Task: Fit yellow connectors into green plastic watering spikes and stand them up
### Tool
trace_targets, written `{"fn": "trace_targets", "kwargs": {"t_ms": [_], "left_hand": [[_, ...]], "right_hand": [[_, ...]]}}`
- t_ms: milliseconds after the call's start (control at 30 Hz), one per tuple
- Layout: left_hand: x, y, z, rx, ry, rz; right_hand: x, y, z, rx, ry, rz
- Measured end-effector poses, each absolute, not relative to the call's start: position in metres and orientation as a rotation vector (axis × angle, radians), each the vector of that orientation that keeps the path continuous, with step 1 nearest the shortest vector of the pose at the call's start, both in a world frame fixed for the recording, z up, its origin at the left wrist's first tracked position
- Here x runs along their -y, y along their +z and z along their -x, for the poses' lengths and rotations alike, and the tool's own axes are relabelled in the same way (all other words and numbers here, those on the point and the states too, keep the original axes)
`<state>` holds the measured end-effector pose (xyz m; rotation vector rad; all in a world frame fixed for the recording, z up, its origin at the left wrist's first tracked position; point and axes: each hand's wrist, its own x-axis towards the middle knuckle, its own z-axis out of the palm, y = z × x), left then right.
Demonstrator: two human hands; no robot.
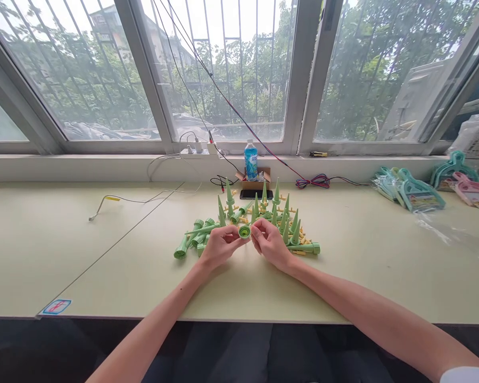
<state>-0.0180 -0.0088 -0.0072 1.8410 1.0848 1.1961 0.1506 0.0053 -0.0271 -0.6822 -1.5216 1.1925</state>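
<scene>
Gripping green piece (pixel 245 232) in left hand (pixel 222 246) with right hand (pixel 270 244) close beside, cannot tell if pinching anything, apparently mid-fitting, needing steady alignment.

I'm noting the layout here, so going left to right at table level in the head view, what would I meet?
Blue-edged sticker, yellow cable tag, left hand, green piece it holds, right hand, cable coil, pink packaged item.
</scene>
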Motion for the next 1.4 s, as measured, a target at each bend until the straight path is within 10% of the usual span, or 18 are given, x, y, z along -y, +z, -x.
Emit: {"fn": "trace_targets", "kwargs": {"t_ms": [1400], "left_hand": [[0.003, -0.011, 0.021, -1.145, 1.164, -1.701]], "right_hand": [[-0.01, -0.034, -0.147, 1.36, 1.24, 0.877]]}}
